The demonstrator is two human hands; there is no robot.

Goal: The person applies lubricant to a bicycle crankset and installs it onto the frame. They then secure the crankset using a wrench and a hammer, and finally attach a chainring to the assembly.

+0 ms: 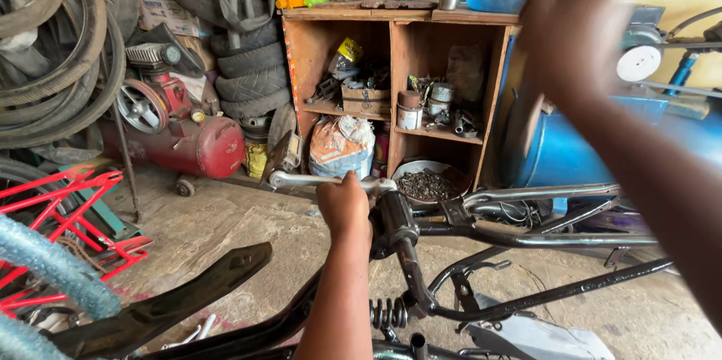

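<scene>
1. Head view: a white and orange sack (341, 146) slumps on the floor inside the wooden shelf unit (398, 33); a yellow-labelled bottle (347, 52) lies tilted on the upper left shelf, and small tins (410, 112) stand on the right shelf.
2. A cardboard box with printed lettering (167, 14) sits among stacked tyres (248, 67).
3. The bicycle frame (526, 236), black with grey tubes, lies inverted across the foreground.
4. The left hand (344, 206) is clenched around the silver crank arm (301, 178) beside the bottom bracket.
5. The right hand (571, 22) is raised, blurred, fingers spread and holding nothing.
</scene>
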